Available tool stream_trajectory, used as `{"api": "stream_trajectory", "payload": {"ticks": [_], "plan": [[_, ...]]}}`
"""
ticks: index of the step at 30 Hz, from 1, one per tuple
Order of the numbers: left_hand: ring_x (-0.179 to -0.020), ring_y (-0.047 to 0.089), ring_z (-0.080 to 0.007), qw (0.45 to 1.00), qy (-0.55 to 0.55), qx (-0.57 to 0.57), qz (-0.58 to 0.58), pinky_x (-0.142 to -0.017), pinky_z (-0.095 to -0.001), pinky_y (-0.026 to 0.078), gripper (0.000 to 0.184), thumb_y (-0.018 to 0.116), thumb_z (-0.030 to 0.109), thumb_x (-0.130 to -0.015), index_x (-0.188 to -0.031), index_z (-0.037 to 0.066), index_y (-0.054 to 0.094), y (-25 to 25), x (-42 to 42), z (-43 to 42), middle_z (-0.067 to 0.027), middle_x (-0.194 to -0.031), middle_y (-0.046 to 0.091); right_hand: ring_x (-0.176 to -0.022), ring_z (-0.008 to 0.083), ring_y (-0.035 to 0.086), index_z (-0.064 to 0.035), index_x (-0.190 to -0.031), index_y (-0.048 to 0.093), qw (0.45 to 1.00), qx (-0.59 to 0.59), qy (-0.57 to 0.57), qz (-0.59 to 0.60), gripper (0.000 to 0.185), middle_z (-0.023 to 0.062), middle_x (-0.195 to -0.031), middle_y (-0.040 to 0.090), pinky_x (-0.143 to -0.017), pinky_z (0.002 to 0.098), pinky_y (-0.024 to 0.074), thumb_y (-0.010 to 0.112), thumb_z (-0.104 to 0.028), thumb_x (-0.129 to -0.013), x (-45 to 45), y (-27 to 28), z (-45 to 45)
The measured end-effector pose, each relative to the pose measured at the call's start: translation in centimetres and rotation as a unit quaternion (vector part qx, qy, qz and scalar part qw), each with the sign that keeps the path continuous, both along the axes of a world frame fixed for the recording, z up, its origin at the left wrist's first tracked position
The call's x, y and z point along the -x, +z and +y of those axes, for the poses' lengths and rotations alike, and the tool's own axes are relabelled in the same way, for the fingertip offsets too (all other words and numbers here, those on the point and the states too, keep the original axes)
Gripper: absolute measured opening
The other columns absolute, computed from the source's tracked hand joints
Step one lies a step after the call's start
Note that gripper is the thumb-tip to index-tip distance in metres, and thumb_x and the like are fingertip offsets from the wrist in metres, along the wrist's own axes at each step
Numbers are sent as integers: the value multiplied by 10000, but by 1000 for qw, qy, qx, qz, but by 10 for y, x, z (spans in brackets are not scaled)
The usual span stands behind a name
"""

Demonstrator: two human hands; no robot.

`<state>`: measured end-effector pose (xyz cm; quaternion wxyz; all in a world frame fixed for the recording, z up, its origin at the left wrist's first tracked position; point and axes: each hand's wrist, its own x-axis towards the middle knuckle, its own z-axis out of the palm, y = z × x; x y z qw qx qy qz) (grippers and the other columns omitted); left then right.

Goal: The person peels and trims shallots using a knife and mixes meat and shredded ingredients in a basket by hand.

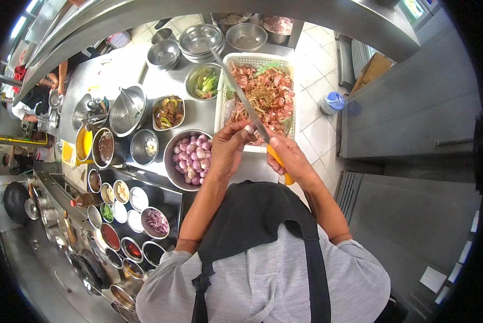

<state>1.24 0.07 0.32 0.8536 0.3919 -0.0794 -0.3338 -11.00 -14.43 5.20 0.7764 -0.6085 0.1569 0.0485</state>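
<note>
My right hand (292, 157) is closed round the yellow handle of a long knife (243, 98), whose blade points away and to the left. Pinched in the fingers of my left hand (229, 146) is a small pale shallot (249, 129), close beside the blade near the handle. Both hands are over the near edge of a white plastic basket (220, 116) full of reddish-brown skins and trimmings (271, 94). Left of my left hand stands a steel bowl (169, 167) heaped with purple shallots (192, 157).
Left of the basket are a bowl of cut greens (206, 83), a dish of cooked food (169, 112), a colander (127, 113) and stacked steel bowls (200, 40). Nearer lie ingredient tubs, including sliced purple onion (156, 220). A co-worker's arm (63, 75) shows at far left.
</note>
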Motion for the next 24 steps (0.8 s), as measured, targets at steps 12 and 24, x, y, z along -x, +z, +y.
{"api": "stream_trajectory", "payload": {"ticks": [12, 24], "plan": [[-1007, 669, -217, 999, -15, 33, 23, -867, -366, 556, 247, 656, 23, -922, -1166, -19, 665, -4, 1, -1, -113, -1107, 706, -482, 52, 397, -64, -1550, 350, 999, -32, -28, -22, 628, -5, -625, 462, -443, 203, 358, 414, -462, -1068, 0, -19, 0], [-1002, 655, -203, 996, -23, 20, 80, -886, -368, 544, 259, 608, 3, -944, -1201, -15, 634, -16, -3, -1, -98, -1111, 683, -487, 52, 404, -49, -1558, 329, 998, -11, -51, -25, 656, -15, -626, 450, -441, 204, 366, 434, -468, -1064, 1, -14, 1]]}}
